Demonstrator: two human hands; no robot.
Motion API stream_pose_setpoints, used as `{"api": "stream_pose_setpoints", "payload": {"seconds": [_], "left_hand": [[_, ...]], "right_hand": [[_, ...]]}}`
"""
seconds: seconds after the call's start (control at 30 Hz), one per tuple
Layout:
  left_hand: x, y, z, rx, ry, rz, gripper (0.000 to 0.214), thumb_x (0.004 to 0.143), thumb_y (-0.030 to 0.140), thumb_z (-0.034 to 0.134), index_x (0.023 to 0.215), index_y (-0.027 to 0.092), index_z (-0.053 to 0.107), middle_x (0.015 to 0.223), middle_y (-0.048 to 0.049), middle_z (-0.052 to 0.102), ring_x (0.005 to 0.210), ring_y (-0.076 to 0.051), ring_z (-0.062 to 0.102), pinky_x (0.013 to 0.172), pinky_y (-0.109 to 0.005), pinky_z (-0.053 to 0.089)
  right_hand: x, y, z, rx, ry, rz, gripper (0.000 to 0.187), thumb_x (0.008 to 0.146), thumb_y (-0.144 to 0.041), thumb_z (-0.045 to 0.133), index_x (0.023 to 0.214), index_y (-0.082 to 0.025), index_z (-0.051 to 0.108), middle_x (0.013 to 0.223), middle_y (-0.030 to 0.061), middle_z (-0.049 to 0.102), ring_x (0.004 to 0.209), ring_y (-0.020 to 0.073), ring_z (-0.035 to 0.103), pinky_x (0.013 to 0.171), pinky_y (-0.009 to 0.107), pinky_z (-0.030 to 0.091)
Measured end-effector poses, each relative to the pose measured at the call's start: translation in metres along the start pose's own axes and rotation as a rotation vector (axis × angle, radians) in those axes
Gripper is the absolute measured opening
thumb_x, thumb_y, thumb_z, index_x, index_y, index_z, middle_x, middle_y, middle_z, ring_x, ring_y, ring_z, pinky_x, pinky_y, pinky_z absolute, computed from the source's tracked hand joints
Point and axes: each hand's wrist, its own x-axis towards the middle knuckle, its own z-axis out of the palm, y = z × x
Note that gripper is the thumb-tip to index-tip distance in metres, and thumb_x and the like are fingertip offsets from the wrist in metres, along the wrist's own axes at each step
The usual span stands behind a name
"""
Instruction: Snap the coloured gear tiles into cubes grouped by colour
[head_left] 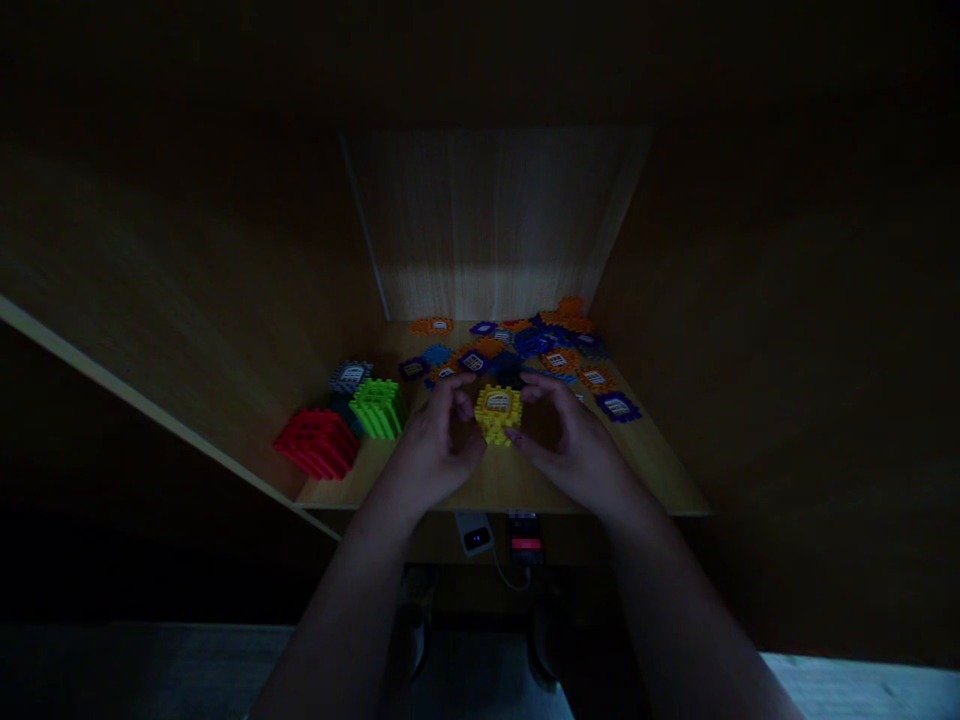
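Note:
A small yellow cube of interlocking toothed building tiles (498, 425), with a white window in its upper face, sits between my two hands above the shelf. My left hand (439, 440) curls at the cube's left side, fingertips and thumb against or very close to it. From the right, my right hand (570, 435) has its thumb on the cube's front lower edge and its index finger bent near the top corner. To the left of my left hand stand a bright green block of stacked tiles (379, 408) and a red one (318, 443).
Loose orange tiles (556, 360), purple tiles (616, 406) and blue tiles lie toward the back of the wooden shelf (645, 470). Grey tiles (351, 376) stand at left. Side panels enclose the space. Below are a power bank (474, 534) and a cabled phone (525, 540).

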Motion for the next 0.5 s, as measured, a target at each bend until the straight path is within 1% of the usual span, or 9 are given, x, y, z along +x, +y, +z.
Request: {"api": "stream_pose_setpoints", "payload": {"seconds": [0.3, 0.5], "left_hand": [[0.0, -0.0005, 0.0002, -0.008, 0.005, 0.012, 0.059, 0.092, 0.014, 0.063, 0.146, 0.025, 0.043, 0.105, -0.0017, 0.061, 0.099, -0.019, 0.066, 0.094, -0.036, 0.053], [0.0, 0.0012, 0.0003, -0.001, 0.006, -0.003, 0.058, 0.092, 0.015, 0.064, 0.146, 0.025, 0.044, 0.105, -0.0014, 0.062, 0.098, -0.018, 0.066, 0.091, -0.034, 0.053]], "right_hand": [[-0.0012, -0.0001, -0.0021, 0.02, -0.003, 0.027, 0.063, 0.095, -0.037, 0.077, 0.151, -0.03, 0.049, 0.135, 0.01, 0.07, 0.129, 0.0297, 0.068, 0.113, 0.05, 0.055], [-0.0008, -0.0004, -0.0034, 0.003, -0.006, 0.024, 0.062, 0.095, -0.034, 0.076, 0.15, -0.029, 0.049, 0.134, 0.0104, 0.071, 0.127, 0.0296, 0.069, 0.112, 0.05, 0.056]]}}
